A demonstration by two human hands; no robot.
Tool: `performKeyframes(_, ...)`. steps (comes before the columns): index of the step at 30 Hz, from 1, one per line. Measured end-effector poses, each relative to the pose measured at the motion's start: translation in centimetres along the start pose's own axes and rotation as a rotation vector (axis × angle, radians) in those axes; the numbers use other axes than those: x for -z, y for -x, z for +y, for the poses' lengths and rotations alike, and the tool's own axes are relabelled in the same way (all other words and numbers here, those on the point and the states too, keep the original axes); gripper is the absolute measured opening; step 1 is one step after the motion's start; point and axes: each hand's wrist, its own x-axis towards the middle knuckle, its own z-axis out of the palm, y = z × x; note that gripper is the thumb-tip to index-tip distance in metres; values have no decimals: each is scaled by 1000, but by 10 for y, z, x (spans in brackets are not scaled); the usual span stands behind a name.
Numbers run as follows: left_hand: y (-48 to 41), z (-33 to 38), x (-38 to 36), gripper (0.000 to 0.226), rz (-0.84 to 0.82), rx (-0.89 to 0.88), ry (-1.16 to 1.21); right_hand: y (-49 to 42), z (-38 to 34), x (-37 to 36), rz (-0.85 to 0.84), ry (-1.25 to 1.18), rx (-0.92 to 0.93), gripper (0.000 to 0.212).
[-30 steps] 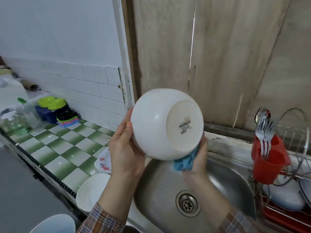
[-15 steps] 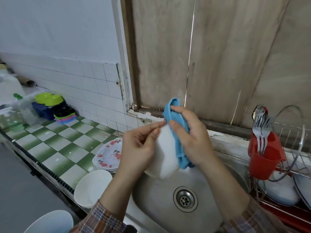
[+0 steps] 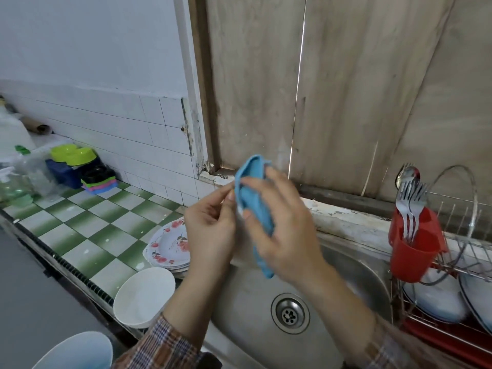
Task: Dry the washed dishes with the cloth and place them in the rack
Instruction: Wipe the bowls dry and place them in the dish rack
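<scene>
Sleeves (image 3: 165, 342) in plaid at the bottom, and just past them a second bowl (image 3: 143, 296) parked right at the counter's edge, partly hanging over it by the look of it. Over the sink (image 3: 346, 267) both hands are busy. The left hand (image 3: 210, 225) pinches the rim of the bowl (image 3: 241, 246) being dried, which sits edge-on between the two hands, so you barely see it. The right hand (image 3: 282, 230) is wrapped around the blue cloth (image 3: 253, 187), pressing it against the bowl's side.

Behind the left hand there's a stack of flowered plates (image 3: 170, 243), waiting by the look of it. Off to the right is the rack (image 3: 474, 265), with plates in it already and a red cup (image 3: 415, 251) of forks.

What worries me: that's a fingertip pinch on a bowl that's probably wet. If the right hand rubs hard, the bowl could twist out and drop into the steel sink. A careless left elbow might also knock the second bowl off the edge. The rack looks crowded too, so slotting the bowl in could bump the forks.
</scene>
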Motion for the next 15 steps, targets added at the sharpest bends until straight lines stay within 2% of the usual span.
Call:
performKeyframes(2,-2,-8,-1,29,127,128,137,16,1,-16,52,128,213,42)
performKeyframes(4,-6,-11,2,24,240,239,299,32,12,-30,125,63,179,38)
performKeyframes(7,-13,-13,14,23,275,271,343,40,22,-34,191,-333,-230,38)
performKeyframes(10,-12,-11,21,25,180,229,318,22,32,-24,293,-692,-609,25)
performKeyframes(12,-8,-10,23,24,113,191,314,4,43,-10,264,-1034,-891,18)
performKeyframes(13,-7,-10,24,21,81,164,316,-3,46,-3,231,-1205,-1028,23)
performKeyframes(15,-5,-12,26,18,44,104,330,-11,49,6,176,-1336,-1178,38)
